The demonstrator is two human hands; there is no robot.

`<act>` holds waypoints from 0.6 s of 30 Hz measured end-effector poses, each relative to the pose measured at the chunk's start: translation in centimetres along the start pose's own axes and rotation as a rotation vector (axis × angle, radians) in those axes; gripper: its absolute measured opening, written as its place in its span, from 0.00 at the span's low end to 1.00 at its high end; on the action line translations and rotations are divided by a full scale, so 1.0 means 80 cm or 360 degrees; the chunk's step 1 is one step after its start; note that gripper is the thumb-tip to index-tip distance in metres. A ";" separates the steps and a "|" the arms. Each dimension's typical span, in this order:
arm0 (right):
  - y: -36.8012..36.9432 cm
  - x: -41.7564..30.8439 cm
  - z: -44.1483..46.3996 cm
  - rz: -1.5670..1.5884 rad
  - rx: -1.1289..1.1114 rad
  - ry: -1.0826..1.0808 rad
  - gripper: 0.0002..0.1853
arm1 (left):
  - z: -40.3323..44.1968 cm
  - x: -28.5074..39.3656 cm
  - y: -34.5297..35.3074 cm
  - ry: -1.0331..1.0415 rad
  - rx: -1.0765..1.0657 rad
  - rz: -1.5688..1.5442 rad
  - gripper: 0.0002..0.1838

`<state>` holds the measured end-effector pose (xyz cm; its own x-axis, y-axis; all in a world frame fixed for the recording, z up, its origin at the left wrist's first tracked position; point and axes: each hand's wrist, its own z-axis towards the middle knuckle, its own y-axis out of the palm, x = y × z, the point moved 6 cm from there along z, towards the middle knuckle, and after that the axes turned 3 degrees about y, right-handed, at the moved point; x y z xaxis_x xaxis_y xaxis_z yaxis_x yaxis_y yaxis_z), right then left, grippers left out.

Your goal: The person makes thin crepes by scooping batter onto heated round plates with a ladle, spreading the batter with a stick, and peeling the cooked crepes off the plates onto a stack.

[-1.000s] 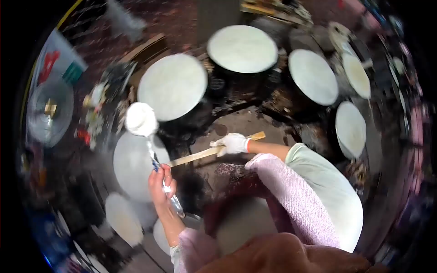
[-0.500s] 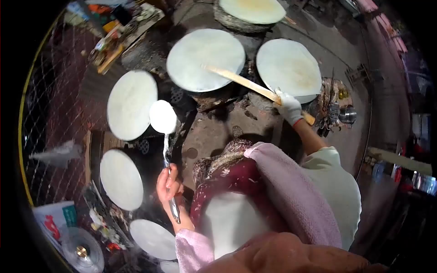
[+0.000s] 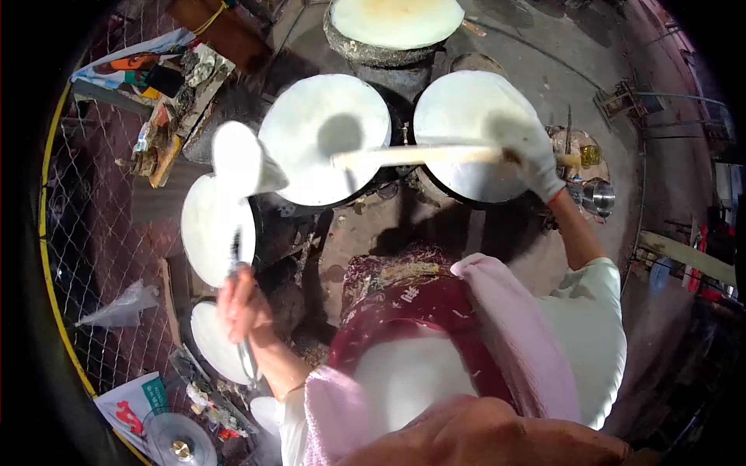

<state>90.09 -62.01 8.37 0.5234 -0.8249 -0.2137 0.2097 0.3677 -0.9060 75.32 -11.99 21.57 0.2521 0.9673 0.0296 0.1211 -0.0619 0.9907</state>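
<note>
My left hand is wrapped round the metal handle of a ladle. Its bowl looks filled or coated with bright white and is blurred, above the gap between the left round white-topped pan and the middle one. My right hand, in a white glove, grips a long flat wooden stick. The stick spans the right white-topped pan, its tip over the middle pan's right side. My right fingers are partly blurred.
Another white-topped pan stands at the back, and one more at lower left. A wire mesh fence runs along the left. A metal bowl and a yellow jar are at right. A glass lid lies at lower left.
The ladle has moved up and left with my left hand. My right hand has moved right and slightly up, and the stick is now nearly level. The view has shifted.
</note>
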 end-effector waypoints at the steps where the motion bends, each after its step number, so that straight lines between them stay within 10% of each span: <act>1: -0.013 0.014 0.022 0.0049 -0.0077 0.0149 0.23 | 0.013 0.013 0.005 0.0047 -0.0152 0.0146 0.18; 3: 0.000 0.079 0.053 0.0579 -0.0229 0.0593 0.24 | 0.030 0.053 -0.022 0.0404 0.0104 0.0566 0.18; 5: -0.041 0.059 0.120 -0.0163 -0.0188 0.0212 0.27 | 0.057 0.050 -0.009 0.0388 0.0247 0.0886 0.18; 13: -0.132 -0.032 0.365 -0.0195 -0.0458 0.0041 0.24 | 0.075 0.078 -0.089 0.0081 0.0681 0.0721 0.17; 18: -0.153 -0.017 0.505 0.0443 -0.0234 0.0809 0.17 | 0.105 0.097 -0.109 -0.0007 0.0667 0.0785 0.15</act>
<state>120.22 -48.06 34.51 0.0738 -0.8215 -0.5654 -0.0143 0.5660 -0.8243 84.32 -6.00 12.07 0.3779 0.7995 0.4668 0.3544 -0.5908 0.7249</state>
